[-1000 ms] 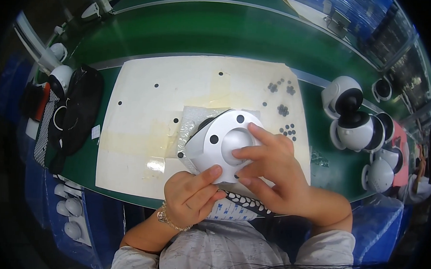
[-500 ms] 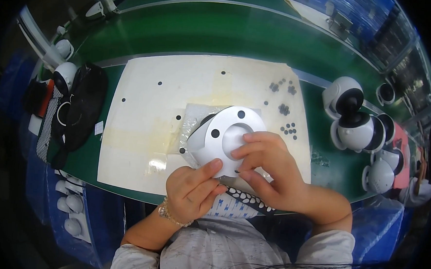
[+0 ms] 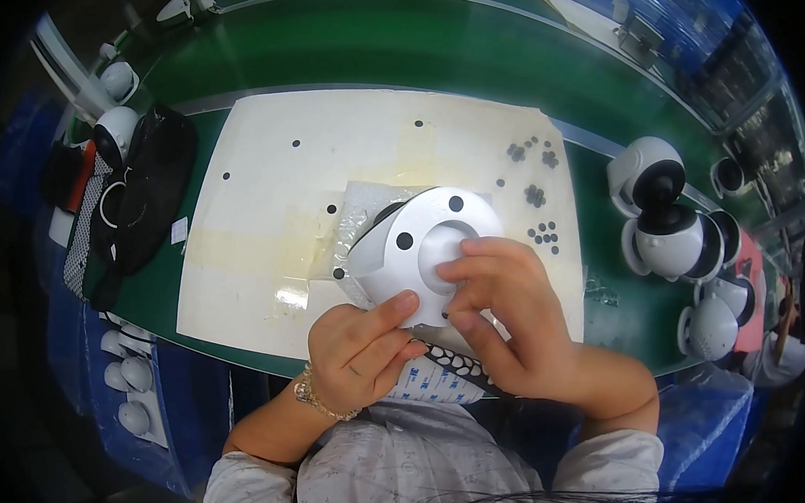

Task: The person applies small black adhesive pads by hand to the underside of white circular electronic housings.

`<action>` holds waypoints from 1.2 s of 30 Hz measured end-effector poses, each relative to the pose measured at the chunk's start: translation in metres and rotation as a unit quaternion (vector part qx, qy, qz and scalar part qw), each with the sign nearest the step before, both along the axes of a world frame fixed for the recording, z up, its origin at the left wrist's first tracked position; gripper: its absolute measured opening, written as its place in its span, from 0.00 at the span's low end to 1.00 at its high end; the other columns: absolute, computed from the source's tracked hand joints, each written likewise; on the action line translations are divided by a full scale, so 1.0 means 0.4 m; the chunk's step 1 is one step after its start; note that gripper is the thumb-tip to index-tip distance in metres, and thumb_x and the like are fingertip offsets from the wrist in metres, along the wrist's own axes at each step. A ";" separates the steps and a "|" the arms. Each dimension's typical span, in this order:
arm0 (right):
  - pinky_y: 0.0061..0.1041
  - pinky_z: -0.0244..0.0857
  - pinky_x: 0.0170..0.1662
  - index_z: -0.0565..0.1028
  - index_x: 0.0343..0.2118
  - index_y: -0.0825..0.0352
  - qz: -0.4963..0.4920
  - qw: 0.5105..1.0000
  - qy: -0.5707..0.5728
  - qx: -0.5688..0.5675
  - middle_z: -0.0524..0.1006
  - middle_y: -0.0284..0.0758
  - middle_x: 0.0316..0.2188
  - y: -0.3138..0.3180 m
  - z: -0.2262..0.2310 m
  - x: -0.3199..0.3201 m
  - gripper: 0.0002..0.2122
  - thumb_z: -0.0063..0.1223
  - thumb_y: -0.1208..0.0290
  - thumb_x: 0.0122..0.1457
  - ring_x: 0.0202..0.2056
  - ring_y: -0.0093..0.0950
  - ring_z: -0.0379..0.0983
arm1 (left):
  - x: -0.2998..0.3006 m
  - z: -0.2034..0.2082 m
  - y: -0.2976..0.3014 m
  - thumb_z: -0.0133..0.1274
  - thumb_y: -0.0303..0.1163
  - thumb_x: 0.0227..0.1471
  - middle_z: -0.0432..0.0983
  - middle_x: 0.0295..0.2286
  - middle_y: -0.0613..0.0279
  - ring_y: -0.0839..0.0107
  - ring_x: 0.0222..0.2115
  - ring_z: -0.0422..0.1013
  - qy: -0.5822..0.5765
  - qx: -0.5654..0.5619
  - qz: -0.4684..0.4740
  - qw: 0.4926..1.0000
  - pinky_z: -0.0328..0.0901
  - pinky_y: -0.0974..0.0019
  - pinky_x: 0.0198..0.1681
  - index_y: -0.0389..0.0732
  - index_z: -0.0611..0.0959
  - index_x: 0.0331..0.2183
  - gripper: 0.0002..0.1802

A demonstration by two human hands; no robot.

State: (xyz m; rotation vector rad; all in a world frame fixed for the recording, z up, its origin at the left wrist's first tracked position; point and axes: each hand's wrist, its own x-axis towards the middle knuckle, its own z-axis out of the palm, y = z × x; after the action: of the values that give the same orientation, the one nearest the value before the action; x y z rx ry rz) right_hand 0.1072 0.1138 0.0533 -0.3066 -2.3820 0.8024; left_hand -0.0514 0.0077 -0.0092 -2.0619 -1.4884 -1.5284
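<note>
A white rounded camera [image 3: 379, 268] with a black part lies tipped over on a clear bubble-wrap pad [image 3: 358, 204]. Its round base faces up, with a hollow in the middle. Two black round pads sit on the base ring, one pad [image 3: 456, 203] at the far side and another [image 3: 404, 241] at the left. My left hand [image 3: 354, 349] is closed, its index fingertip on the base's near-left edge. With fingers bent over the hollow, my right hand [image 3: 515, 317] pinches a small black pad [image 3: 446, 315] at the near rim; its thumb partly hides it.
A cream board [image 3: 248, 252] carries scattered black dots and a cluster of pads [image 3: 535, 196] at right. Several white cameras [image 3: 667, 243] stand at right. A black pouch [image 3: 154, 207] lies at left. A strip with white ovals [image 3: 459, 362] rests by the near edge.
The whole view has shifted slightly. Both hands keep nearly the same place on the camera base, and the right fingers have moved only a little.
</note>
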 end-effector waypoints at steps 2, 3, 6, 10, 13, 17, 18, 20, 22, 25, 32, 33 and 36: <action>0.33 0.54 0.48 0.71 0.27 0.66 -0.008 1.000 0.001 0.028 0.70 0.36 0.39 0.002 0.002 0.008 0.04 0.50 0.78 0.46 0.46 0.35 0.63 | -0.001 -0.001 -0.001 0.59 0.26 0.32 0.72 0.38 0.57 0.71 0.16 0.65 0.000 0.000 0.000 1.000 0.58 0.71 0.18 0.38 0.76 0.21 0.08; 0.36 0.53 0.48 0.72 0.27 0.65 -0.010 0.994 -0.030 0.103 0.70 0.34 0.39 0.004 0.009 0.015 0.05 0.52 0.75 0.45 0.46 0.33 0.64 | -0.002 -0.001 -0.001 0.59 0.26 0.32 0.72 0.38 0.57 0.71 0.16 0.65 0.002 -0.001 0.000 1.000 0.58 0.71 0.18 0.38 0.76 0.21 0.08; 0.40 0.52 0.48 0.73 0.29 0.63 -0.028 0.967 -0.085 0.239 0.71 0.32 0.40 -0.010 0.028 0.027 0.09 0.54 0.68 0.44 0.45 0.30 0.65 | -0.003 0.001 -0.002 0.59 0.26 0.32 0.72 0.39 0.57 0.71 0.16 0.65 0.004 -0.002 0.000 1.000 0.58 0.71 0.19 0.38 0.76 0.21 0.08; 0.43 0.50 0.49 0.73 0.30 0.62 -0.084 0.930 -0.133 0.332 0.71 0.29 0.39 -0.028 0.042 0.034 0.14 0.56 0.60 0.42 0.45 0.28 0.66 | -0.003 0.007 -0.002 0.59 0.26 0.33 0.71 0.39 0.57 0.70 0.17 0.65 0.005 -0.013 0.002 1.000 0.58 0.70 0.19 0.37 0.76 0.21 0.08; 0.37 0.57 0.44 0.72 0.30 0.63 -0.112 0.947 -0.093 0.288 0.73 0.31 0.33 -0.024 0.067 0.032 0.15 0.57 0.60 0.42 0.37 0.29 0.69 | 0.000 0.009 -0.003 0.58 0.25 0.33 0.71 0.40 0.57 0.69 0.16 0.64 -0.002 -0.009 0.006 1.000 0.59 0.70 0.19 0.38 0.76 0.21 0.08; 0.29 0.61 0.26 0.71 0.30 0.65 0.019 0.990 -0.097 0.101 0.70 0.36 0.21 -0.036 0.080 0.057 0.13 0.58 0.63 0.43 0.22 0.33 0.67 | 0.014 0.016 -0.026 0.58 0.25 0.35 0.70 0.40 0.53 0.69 0.17 0.65 -0.036 -0.038 0.004 0.999 0.61 0.71 0.21 0.37 0.75 0.21 0.07; 0.29 0.61 0.26 0.71 0.30 0.65 0.018 0.990 -0.096 0.102 0.70 0.36 0.21 -0.041 0.074 0.057 0.13 0.58 0.63 0.43 0.22 0.33 0.67 | 0.021 0.019 -0.031 0.57 0.24 0.36 0.70 0.39 0.51 0.70 0.18 0.66 -0.064 -0.035 0.004 0.997 0.61 0.72 0.22 0.37 0.75 0.21 0.06; 0.29 0.62 0.26 0.70 0.30 0.66 0.057 0.986 -0.153 0.023 0.70 0.37 0.21 -0.046 0.056 0.059 0.12 0.56 0.66 0.45 0.24 0.35 0.68 | 0.028 0.030 -0.045 0.56 0.24 0.38 0.70 0.39 0.50 0.71 0.18 0.66 -0.091 -0.032 0.004 0.995 0.62 0.73 0.22 0.37 0.75 0.22 0.06; 0.29 0.62 0.27 0.70 0.30 0.66 0.068 0.987 -0.142 -0.039 0.69 0.37 0.21 -0.044 0.046 0.056 0.10 0.55 0.69 0.46 0.24 0.36 0.68 | 0.029 0.047 -0.063 0.55 0.23 0.39 0.69 0.39 0.48 0.72 0.19 0.67 -0.121 -0.015 -0.010 0.992 0.63 0.74 0.22 0.35 0.75 0.23 0.05; 0.28 0.63 0.28 0.70 0.32 0.66 0.098 0.993 -0.058 -0.037 0.70 0.37 0.22 -0.037 0.042 0.046 0.09 0.54 0.73 0.47 0.25 0.35 0.68 | 0.025 0.071 -0.072 0.56 0.23 0.38 0.71 0.36 0.52 0.72 0.19 0.68 -0.218 -0.084 -0.046 0.971 0.63 0.74 0.22 0.36 0.75 0.25 0.07; 0.28 0.64 0.30 0.70 0.36 0.66 0.136 0.988 -0.064 -0.038 0.71 0.36 0.24 -0.029 0.041 0.050 0.13 0.55 0.73 0.46 0.27 0.34 0.69 | 0.014 0.109 -0.079 0.59 0.24 0.37 0.74 0.24 0.58 0.71 0.21 0.70 -0.157 -0.244 -0.115 0.950 0.63 0.74 0.23 0.36 0.77 0.27 0.10; 0.28 0.64 0.31 0.70 0.36 0.66 0.132 0.989 -0.047 -0.035 0.71 0.36 0.24 -0.028 0.040 0.051 0.13 0.55 0.73 0.46 0.28 0.34 0.69 | 0.014 0.106 -0.086 0.59 0.23 0.36 0.74 0.23 0.57 0.71 0.21 0.70 -0.191 -0.235 -0.103 0.947 0.63 0.74 0.24 0.36 0.77 0.27 0.10; 0.27 0.64 0.30 0.71 0.35 0.67 0.127 0.992 -0.008 -0.017 0.72 0.36 0.25 -0.024 0.037 0.049 0.14 0.58 0.75 0.43 0.27 0.33 0.70 | 0.020 0.093 -0.093 0.58 0.22 0.37 0.74 0.22 0.56 0.70 0.21 0.70 -0.245 -0.204 -0.086 0.944 0.63 0.74 0.24 0.35 0.77 0.27 0.09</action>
State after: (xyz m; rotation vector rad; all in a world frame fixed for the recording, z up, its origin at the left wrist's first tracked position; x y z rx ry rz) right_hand 0.1268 0.1043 0.0680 -0.0226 -2.4549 0.9584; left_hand -0.0434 -0.0297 0.0280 -2.1733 -1.9862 -2.0655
